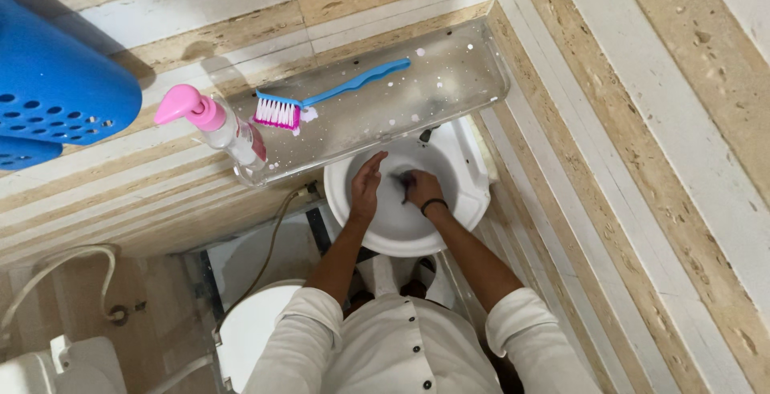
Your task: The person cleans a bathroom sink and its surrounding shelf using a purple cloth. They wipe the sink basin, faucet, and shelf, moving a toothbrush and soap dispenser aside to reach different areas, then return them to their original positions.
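A small bathroom with walls of beige and white striped tile is seen from above, with a white round washbasin (pixel 473 193) set into the corner. Both of the person's hands are down in the bowl. The left hand (pixel 366 185) is held flat and open, fingers straight and together, its palm turned toward the other hand, and it has hold of nothing; whether it touches the basin wall cannot be told. The right hand (pixel 420 188), with a black band at the wrist, is curled loosely around a small dark thing (pixel 403 179) pressed against the bottom of the bowl; what that thing is cannot be made out. The two hands are close together but apart. The sleeves of a white shirt are rolled up to the elbows.

Just above the basin a clear glass shelf (pixel 449 81), spotted with white drops, runs along the wall and overhangs the back of the bowl. On it lies a blue-handled scrubbing brush (pixel 321 97) with white and pink bristles, and at the shelf's left end stands a clear pump bottle (pixel 220 125) with a pink top. A blue perforated plastic basket (pixel 56 89) fills the upper left corner. Below the shelf a hose (pixel 269 242) hangs down, and a white toilet (pixel 249 326) sits beside the person's left arm.
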